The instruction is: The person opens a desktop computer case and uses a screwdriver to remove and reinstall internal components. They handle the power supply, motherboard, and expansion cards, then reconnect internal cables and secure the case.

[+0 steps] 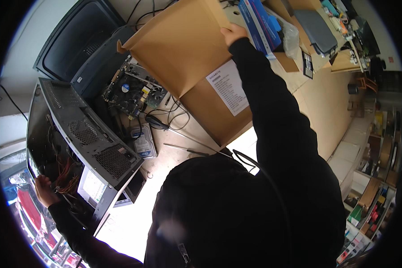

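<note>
Cardboard box point(174, 49) sat pinched in your right hand point(235, 34), upper centre; your left hand point(45, 192) touched the case point(67, 121), grip unclear.

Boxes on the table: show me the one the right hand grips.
The large open brown box, with a white printed sheet inside: the right hand grips its raised lid. No hand holds the blue box.

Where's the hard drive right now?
Left of centre in the head view, the hard drive lies beside the grey computer case, pictured below the circuit board.
</note>
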### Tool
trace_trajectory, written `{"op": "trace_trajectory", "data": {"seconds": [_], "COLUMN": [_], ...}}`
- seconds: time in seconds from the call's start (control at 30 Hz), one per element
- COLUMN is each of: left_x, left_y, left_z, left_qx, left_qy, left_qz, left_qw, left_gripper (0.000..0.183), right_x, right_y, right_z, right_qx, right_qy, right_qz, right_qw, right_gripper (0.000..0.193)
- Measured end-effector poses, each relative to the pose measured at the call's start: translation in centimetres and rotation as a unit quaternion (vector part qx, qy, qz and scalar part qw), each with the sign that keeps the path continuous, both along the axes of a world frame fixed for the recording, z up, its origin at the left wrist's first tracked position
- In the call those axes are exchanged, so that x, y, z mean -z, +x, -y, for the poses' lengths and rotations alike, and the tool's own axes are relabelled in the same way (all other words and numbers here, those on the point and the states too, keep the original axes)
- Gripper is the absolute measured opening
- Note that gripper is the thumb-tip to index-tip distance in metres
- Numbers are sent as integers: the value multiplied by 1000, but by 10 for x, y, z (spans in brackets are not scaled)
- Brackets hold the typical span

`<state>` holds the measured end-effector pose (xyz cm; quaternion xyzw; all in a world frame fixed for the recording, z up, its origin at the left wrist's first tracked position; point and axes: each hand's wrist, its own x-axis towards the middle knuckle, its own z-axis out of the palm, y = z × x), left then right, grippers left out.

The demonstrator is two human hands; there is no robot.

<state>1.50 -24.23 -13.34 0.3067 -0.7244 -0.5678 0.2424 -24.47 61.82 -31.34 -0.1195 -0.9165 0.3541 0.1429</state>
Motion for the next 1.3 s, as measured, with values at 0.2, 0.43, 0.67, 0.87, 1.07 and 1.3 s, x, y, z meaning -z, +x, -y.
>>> {"op": "trace_trajectory", "data": {"seconds": [0.2,0.43,0.67,0.87,1.07,1.3], "left_x": [1,-4,-5,-1,-1,-16], "left_y": [15,22,19,12,10,10], "left_z": [-1,-3,-8,-14,4,-14], "left_qx": [0,17,-13,-2,9,7], "left_qy": [8,12,-4,5,25,13], "left_qz": [-16,-19,-8,-23,-27,-33], "left_qw": [1000,1000,1000,1000,999,999], "left_gripper": [32,31,32,31,29,27], "right_x": [27,3,-83,-48,18,59], "right_y": [129,242,230,233,254,318], "right_z": [-79,-122,-120,-131,-151,-92], "right_qx": [-11,50,90,-17,54,264], "right_qy": [-422,-507,-492,-445,-78,-699], "right_qz": [-9,159,164,237,415,226], "right_qw": [907,846,850,863,905,625], "right_gripper": [41,58,73,55,52,50]}}
